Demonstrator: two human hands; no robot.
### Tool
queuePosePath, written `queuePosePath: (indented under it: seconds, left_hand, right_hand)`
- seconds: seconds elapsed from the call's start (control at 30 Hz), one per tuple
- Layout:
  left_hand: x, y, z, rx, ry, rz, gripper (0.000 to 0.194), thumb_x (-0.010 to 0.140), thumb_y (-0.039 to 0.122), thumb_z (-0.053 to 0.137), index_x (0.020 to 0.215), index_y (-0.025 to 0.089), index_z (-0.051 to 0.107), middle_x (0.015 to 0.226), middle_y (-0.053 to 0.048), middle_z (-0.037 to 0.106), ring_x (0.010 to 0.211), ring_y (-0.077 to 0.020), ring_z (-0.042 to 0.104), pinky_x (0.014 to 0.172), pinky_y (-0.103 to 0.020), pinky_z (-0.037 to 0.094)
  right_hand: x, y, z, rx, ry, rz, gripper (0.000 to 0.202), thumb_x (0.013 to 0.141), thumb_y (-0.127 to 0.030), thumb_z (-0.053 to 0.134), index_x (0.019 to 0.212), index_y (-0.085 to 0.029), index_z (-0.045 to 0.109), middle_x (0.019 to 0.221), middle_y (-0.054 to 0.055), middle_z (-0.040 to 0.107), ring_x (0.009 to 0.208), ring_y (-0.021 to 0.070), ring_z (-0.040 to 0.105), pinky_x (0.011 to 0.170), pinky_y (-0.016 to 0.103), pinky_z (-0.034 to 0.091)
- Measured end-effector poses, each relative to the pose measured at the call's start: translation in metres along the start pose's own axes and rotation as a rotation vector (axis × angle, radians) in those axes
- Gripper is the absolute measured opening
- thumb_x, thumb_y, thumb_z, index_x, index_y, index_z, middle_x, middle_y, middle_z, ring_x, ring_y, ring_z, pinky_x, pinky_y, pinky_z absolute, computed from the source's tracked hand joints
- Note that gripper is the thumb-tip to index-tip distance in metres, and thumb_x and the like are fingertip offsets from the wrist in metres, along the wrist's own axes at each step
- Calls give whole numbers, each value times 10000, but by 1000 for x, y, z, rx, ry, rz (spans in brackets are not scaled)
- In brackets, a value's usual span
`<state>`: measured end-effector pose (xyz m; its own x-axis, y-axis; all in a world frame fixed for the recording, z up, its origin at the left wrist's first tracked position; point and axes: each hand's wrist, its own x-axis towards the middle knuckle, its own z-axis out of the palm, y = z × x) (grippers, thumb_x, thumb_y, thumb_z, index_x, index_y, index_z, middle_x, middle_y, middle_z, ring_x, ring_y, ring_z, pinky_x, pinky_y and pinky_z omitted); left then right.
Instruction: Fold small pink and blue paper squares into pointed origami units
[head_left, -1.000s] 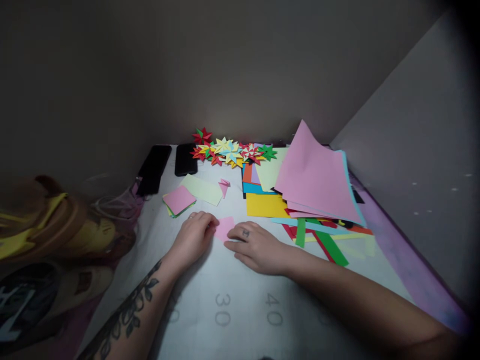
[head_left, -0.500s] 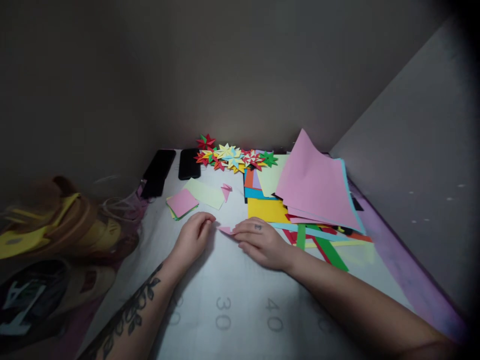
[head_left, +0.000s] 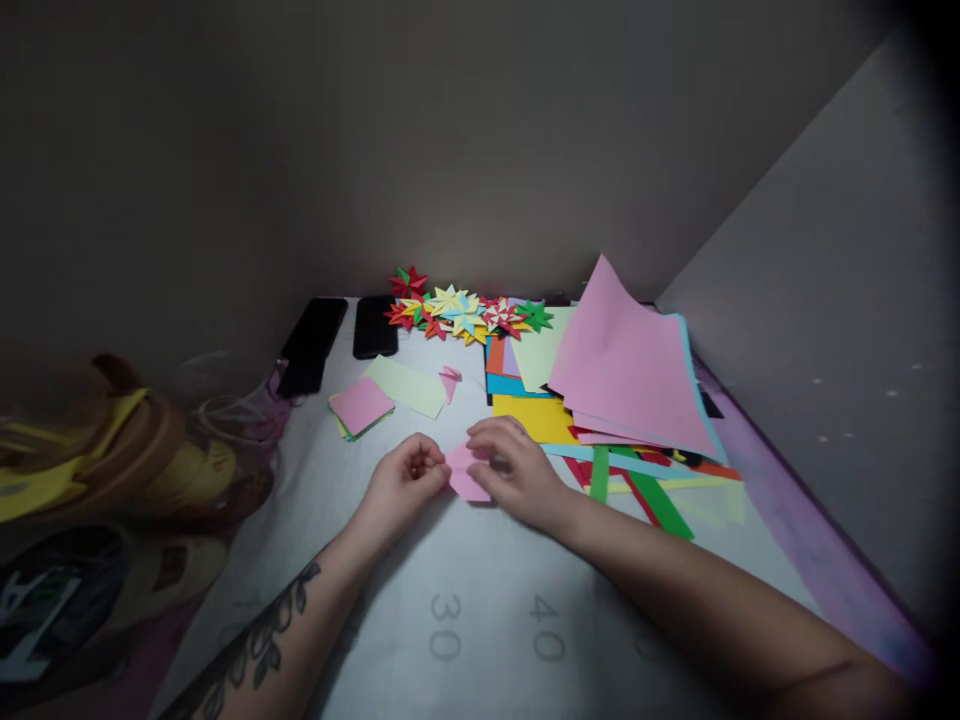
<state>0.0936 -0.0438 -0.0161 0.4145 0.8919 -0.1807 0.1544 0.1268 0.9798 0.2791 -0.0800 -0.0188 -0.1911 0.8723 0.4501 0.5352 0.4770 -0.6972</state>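
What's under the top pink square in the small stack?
Below the pink square, yellow edge and green edge of other paper peek out. The rest is covered, so how many pieces lie beneath can't be told.

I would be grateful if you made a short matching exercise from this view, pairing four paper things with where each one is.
Column one:
1. Paper stars
2. Small pink paper
3. Stack of small squares
4. Large pink sheet

Column two:
A. On the right, farther off than the green strips
B. Clustered near the far edge of the table
C. On the left, beside a pale green sheet
D. Between the left hand and the right hand

Right pairs: 1-B, 2-D, 3-C, 4-A
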Motion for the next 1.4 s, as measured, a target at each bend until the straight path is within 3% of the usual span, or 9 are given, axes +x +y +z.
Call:
queuePosePath:
  seconds: [0.13, 0.33, 0.43, 0.6, 0.7, 0.8, 1.03, 1.23, 1.4]
  left_hand:
    - [3, -4, -1, -131, 95, -80, 139, 704, 226, 646, 813, 141, 658, 700, 2, 639, 631, -104, 564, 621, -221, 433]
    - [1, -8, 1, -254, 81, -203, 240, 696, 268, 673, 895, 135, 683, 739, -42, 699, 677, -144, 631, 707, -283, 491]
    - [0, -3, -6, 96, 16, -131, 228, 781, 295, 581, 912, 148, 696, 732, -54, 701, 692, -172, 635, 692, -306, 490]
    - [-3, 4, -20, 835, -190, 345, 231, 854, 204, 511, 930, 240, 726, 905, -58, 682, 864, -201, 590, 767, -331, 447]
    - [-2, 6, -24, 1029, -295, 534, 254, 871, 188, 509, 974, 290, 717, 1042, -57, 665, 986, -227, 555, 825, -367, 423]
    - [-2, 6, -27, 1057, -409, 610, 288, 867, 166, 522, 1058, 309, 682, 1169, -42, 644, 1089, -237, 537, 897, -404, 404]
    - [-4, 3, -32, 1044, -479, 598, 327, 836, 137, 553, 1093, 306, 666, 1245, -61, 616, 1179, -270, 528, 926, -456, 436]
    - [-6, 3, -32, 985, -490, 507, 323, 830, 147, 564, 1091, 308, 665, 1278, -42, 593, 1222, -246, 503, 995, -442, 413]
    - [-10, 8, -26, 994, -496, 474, 354, 849, 94, 478, 1125, 248, 637, 1220, -64, 631, 1217, -238, 510, 956, -385, 452]
  right_hand:
    - [-6, -3, 1, -385, -63, -312, 328, 819, -367, 626, 1099, -205, 574, 1110, 111, 616, 1002, 264, 489, 844, 433, 375]
    - [-6, -1, 4, -587, -148, -342, 214, 921, -165, 461, 1059, -225, 612, 1023, 64, 668, 886, 208, 511, 717, 374, 347]
    - [-4, 7, 2, -556, -182, -373, 193, 929, -159, 446, 987, -190, 628, 959, 60, 683, 850, 191, 524, 707, 355, 359]
    - [-5, 20, -2, -432, -312, -436, 190, 931, -148, 439, 932, -182, 625, 928, 33, 694, 861, 169, 551, 741, 320, 391]
    - [-6, 22, -4, -358, -337, -391, 185, 916, -142, 454, 891, -197, 629, 933, 26, 698, 896, 167, 562, 771, 320, 403]
    - [-4, 21, -6, -288, -340, -261, 162, 891, -155, 490, 847, -203, 638, 928, 37, 689, 901, 175, 559, 784, 326, 416]
    - [2, 14, -2, -229, -321, 27, 132, 855, -149, 544, 773, -192, 638, 878, 42, 601, 879, 174, 514, 815, 325, 419]
    - [4, 14, 6, -256, -254, 115, 138, 844, -142, 539, 731, -175, 612, 858, 50, 564, 846, 179, 494, 788, 338, 413]
    - [4, 16, 14, -273, -190, 179, 103, 809, -132, 567, 730, -177, 615, 837, 46, 560, 836, 188, 481, 757, 336, 409]
